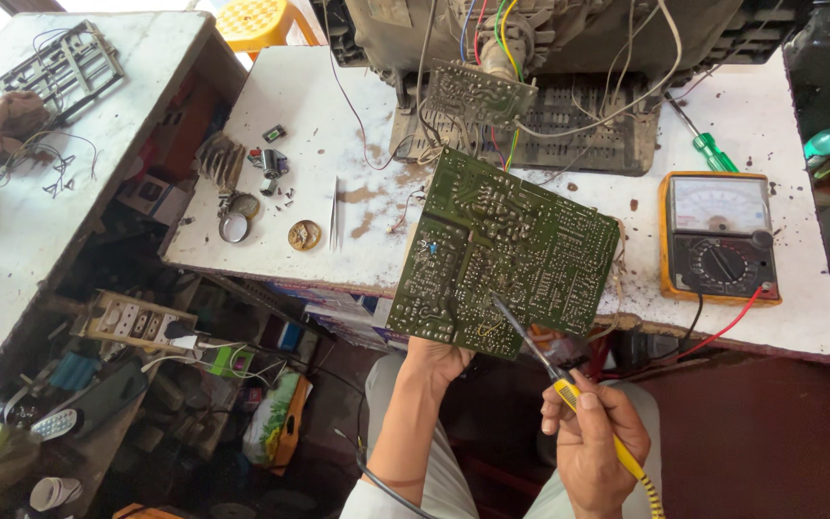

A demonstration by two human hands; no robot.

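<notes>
Right hand [593,437] nearest lens, closing around yellow-handled soldering iron [569,389], pen-style; metal tip is touching solder side of green printed circuit board [506,250] near lower edge. Left hand [437,358] is pinching board's bottom edge, tilting it over edge of stained white workbench [338,125]. Judgement: bracing board steadier helps; keeping tip on one joint only. Orange analogue multimeter [720,237] is lying just right.

The circuit board [501,255] is matt green laminate dotted with dull silvery solder. The soldering iron [569,384] has a dark metal shaft and glossy yellow plastic handle. The desk [319,106] top is white, worn and rust-stained. The meter [720,238] sits in orange rubbery casing
</notes>
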